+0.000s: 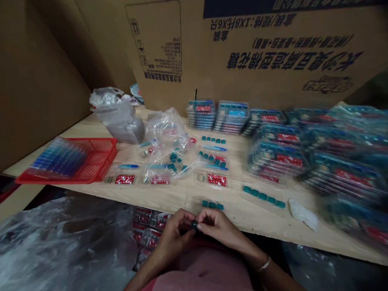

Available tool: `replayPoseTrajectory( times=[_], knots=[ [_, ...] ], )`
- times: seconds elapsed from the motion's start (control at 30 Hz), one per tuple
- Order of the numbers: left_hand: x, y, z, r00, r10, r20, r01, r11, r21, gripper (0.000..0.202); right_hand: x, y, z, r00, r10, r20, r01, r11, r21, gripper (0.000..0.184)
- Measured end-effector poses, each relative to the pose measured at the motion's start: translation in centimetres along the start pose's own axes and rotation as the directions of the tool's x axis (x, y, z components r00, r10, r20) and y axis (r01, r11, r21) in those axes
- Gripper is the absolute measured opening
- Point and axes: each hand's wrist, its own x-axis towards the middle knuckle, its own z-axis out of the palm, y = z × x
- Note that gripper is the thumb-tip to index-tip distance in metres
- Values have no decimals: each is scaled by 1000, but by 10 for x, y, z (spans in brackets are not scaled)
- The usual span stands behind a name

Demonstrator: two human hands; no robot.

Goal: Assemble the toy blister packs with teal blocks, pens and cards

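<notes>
Wooden surface (178,197) has bare front-edge room; there, left hand (176,230) and right hand (220,229) pinch a seemingly teal piece (194,224) between fingers (206,229).

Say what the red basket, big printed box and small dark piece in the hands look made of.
Red basket: probably plastic, faint sheen, moulded-looking perforations. Printed box: likely cardboard, matte brown paper-like face, ink-printed. Small dark piece: too small and part-covered to tell.
</notes>
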Motion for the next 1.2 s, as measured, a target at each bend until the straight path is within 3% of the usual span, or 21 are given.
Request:
replayPoseTrajectory(
  times=[0.1,0.2,0.27,0.33,0.43,0.53,0.7,0.8,0.9,0.93,1.0,1.1,1.17,1.2],
  knots=[
    [-2,-2,-4,997,46,65,-54,991,121,13,-7,3,0,999,-21,31,21,1000,2,10],
    [5,-4,-14,987,157,40,-161,930,330,18,-12,0,-5,995,-98,-8,95,978,-185,6],
    [14,-7,-23,958,283,40,-261,812,522,19,-9,-2,-11,973,-210,-97,165,923,-348,6],
    [24,-11,-30,931,350,107,-330,674,661,15,1,-2,-17,929,-342,-140,230,832,-505,9],
    [34,-19,-34,914,363,183,-367,547,752,14,19,3,-21,881,-466,-81,288,665,-689,10],
    [34,-25,-33,906,380,187,-384,550,742,14,32,9,-21,877,-478,-38,286,583,-760,9],
    [31,-14,-35,904,388,182,-403,623,670,12,35,11,-20,897,-441,-33,260,586,-767,10],
    [44,12,-47,862,507,12,-385,638,667,13,34,11,-20,896,-444,-24,266,580,-770,9],
    [74,45,-66,791,579,-197,-244,594,766,14,34,10,-20,891,-453,-25,274,581,-766,9],
    [85,54,-71,808,555,-197,-179,550,816,16,34,10,-19,893,-449,-33,265,585,-767,10],
    [107,65,-79,884,445,-145,-50,398,916,19,32,8,-18,904,-424,-48,238,594,-769,12],
    [128,68,-82,957,276,-86,47,147,988,22,29,5,-17,926,-375,-41,214,610,-763,13],
    [130,64,-83,954,289,-79,42,131,990,23,28,2,-19,932,-363,-24,221,618,-755,13],
    [128,63,-83,938,336,-86,21,192,981,22,28,0,-20,929,-370,-19,230,617,-753,14]
  ],
)
